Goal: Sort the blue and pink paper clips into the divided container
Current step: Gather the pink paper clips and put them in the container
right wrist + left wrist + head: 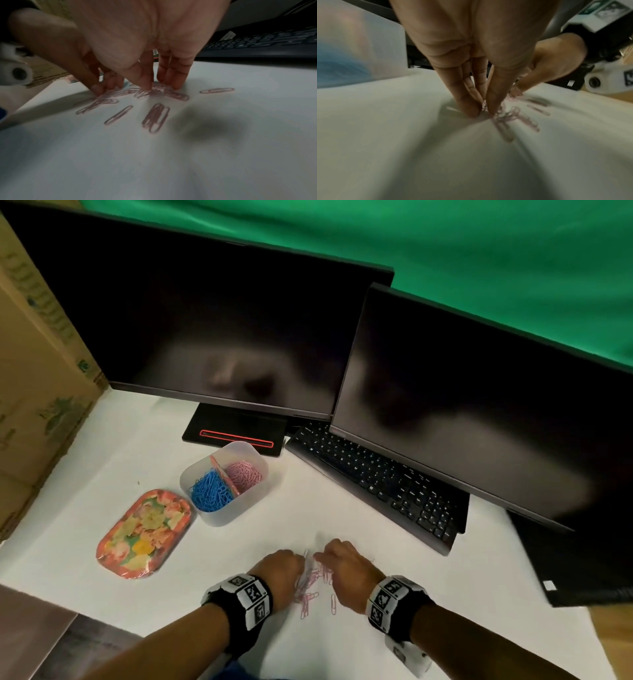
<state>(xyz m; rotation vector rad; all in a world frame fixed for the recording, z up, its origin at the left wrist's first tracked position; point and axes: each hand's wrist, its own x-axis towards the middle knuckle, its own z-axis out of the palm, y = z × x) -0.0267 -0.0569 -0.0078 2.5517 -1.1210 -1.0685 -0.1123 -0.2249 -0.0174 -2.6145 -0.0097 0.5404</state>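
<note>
Several loose pink paper clips (313,583) lie in a small pile on the white table near its front edge. My left hand (483,109) points down at the pile's left side, thumb and fingertips pinching a few pink clips (503,115). My right hand (159,85) stands on the pile's right side, straight fingers (175,79) and thumb pressing on the clips (154,117). The two hands (291,566) (330,559) nearly touch. The translucent divided container (236,517) stands further back left, with blue clips (209,494) in its left compartment and pink clips (244,472) in its right.
A floral tray (144,534) lies left of the container. A black keyboard (380,481) runs diagonally at the right under two dark monitors (212,330). Cardboard boxes (37,378) wall off the left side. A single pink clip (217,90) lies apart on the right.
</note>
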